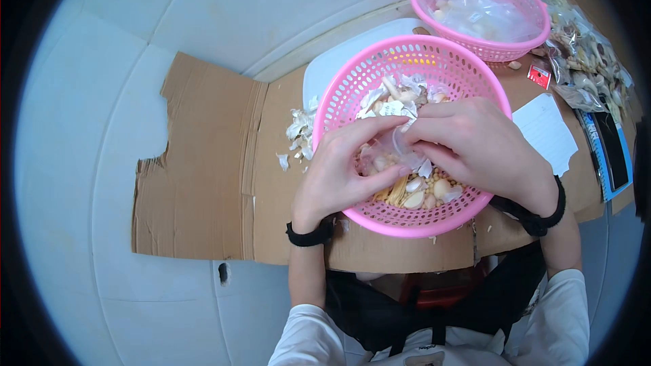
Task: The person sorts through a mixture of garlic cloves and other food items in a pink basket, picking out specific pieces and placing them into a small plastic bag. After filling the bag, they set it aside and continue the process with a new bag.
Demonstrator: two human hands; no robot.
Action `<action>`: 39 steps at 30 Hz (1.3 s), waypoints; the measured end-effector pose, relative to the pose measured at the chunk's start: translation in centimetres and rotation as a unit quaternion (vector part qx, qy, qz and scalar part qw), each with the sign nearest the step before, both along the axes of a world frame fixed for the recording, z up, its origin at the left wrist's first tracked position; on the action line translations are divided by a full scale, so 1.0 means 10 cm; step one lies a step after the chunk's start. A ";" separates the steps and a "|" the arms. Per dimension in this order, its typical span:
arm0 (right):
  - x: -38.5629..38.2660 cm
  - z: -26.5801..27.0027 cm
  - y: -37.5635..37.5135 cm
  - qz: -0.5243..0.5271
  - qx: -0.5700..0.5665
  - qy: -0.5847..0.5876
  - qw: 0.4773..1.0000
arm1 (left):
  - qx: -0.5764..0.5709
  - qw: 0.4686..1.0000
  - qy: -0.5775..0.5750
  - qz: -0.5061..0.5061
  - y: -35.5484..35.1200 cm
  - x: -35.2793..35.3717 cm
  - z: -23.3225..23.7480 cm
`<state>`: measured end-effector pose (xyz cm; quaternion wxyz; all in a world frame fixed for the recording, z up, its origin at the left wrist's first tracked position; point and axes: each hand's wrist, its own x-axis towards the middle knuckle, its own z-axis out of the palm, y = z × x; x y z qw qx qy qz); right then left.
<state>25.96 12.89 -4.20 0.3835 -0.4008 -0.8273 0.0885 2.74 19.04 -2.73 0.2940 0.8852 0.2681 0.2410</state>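
Observation:
Both hands are over a pink perforated basket [333, 105] that holds garlic cloves, papery skins, small round beans and yellow strips. My left hand [346, 163] curves round the left side of a small clear plastic bag [395, 152], its thumb and fingers against the plastic. My right hand [468, 139] pinches the bag's upper right edge with bent fingers. A few pale pieces show inside the bag. White printed paper [392, 108] lies just above the bag, close to my fingertips.
A second pink basket [502, 51] with clear bags stands at the back right, beside packed bags [590, 61]. White paper [546, 132], a dark phone [610, 149] on a blue notebook and a red packet [539, 76] lie right. Skins [298, 132] and cardboard [196, 169] are left.

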 end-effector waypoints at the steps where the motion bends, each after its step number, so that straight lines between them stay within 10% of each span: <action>1: -0.01 0.02 -0.01 -0.003 -0.013 0.007 1.000 | 0.001 1.000 0.000 -0.001 0.00 0.00 0.00; 24: -0.02 0.07 0.00 -0.072 0.000 0.104 0.992 | -0.017 0.999 -0.006 0.037 0.05 -0.01 -0.07; 29: 0.00 0.07 -0.07 -0.107 -0.116 -0.135 0.978 | -0.023 0.997 -0.048 0.050 0.10 -0.02 -0.16; 39: 0.00 0.07 -0.11 -0.088 -0.194 -0.238 0.948 | -0.008 0.997 -0.047 0.053 0.09 -0.04 -0.15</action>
